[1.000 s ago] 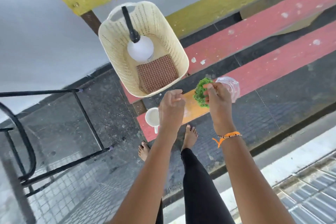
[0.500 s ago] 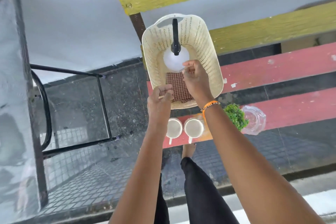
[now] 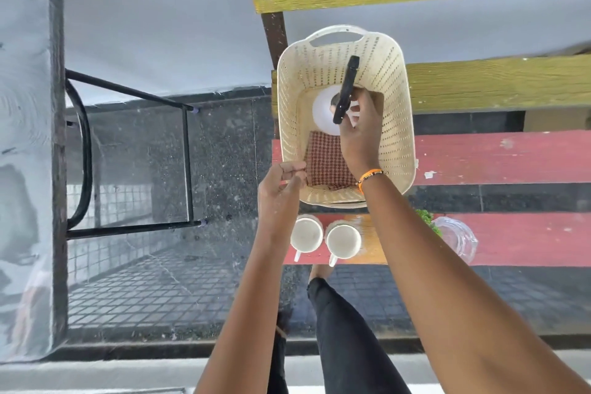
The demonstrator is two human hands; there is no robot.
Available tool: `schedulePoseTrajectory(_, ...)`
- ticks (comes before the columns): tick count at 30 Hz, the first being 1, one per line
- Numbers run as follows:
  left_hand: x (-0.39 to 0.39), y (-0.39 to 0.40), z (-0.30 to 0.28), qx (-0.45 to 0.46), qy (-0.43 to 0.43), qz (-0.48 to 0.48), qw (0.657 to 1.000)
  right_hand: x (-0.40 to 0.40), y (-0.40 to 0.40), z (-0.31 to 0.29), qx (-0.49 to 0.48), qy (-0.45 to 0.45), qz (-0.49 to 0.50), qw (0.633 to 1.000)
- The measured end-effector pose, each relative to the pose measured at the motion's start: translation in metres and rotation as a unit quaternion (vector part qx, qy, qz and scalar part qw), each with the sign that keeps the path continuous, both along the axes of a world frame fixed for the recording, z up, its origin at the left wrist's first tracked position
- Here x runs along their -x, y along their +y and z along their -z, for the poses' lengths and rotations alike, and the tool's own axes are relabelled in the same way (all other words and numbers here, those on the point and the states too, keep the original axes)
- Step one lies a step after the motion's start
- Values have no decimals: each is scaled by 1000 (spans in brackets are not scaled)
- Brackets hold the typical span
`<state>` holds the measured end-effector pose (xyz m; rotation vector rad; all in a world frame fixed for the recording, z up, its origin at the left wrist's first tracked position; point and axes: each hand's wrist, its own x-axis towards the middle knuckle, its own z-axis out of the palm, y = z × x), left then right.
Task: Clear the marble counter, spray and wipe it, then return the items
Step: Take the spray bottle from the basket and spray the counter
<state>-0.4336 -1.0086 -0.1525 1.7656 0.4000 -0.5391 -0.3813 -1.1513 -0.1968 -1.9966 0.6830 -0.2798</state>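
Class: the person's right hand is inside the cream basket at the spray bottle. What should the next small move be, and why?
Probably lift the spray bottle straight up out of the basket. The right hand is already at its black trigger head, seemingly closing its grip, and the two mugs and the plant already sit on the red bench, so spraying seems next. The left hand is empty beside the rim.

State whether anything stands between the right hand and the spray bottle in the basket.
Nothing visible does. The right hand is inside the basket, its fingers at the neck of the spray bottle; the checked cloth lies beside it.
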Motion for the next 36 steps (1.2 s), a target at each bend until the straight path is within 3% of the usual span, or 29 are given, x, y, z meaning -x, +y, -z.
schedulePoseTrajectory(8,20,38,-18,45,-5,-45,998,27,26,-38,31,-61,-29,997)
schedulePoseTrajectory(15,38,104,-69,108,-73,-72,989,61,90,-122,-82,-181,-5,980)
schedulePoseTrajectory(26,102,294,-152,133,-144,-223,955,113,300,-210,-188,-148,-211,948)
schedulePoseTrajectory(36,155,492,-199,94,-199,-374,901,103,484,-247,-110,-119,-350,923)
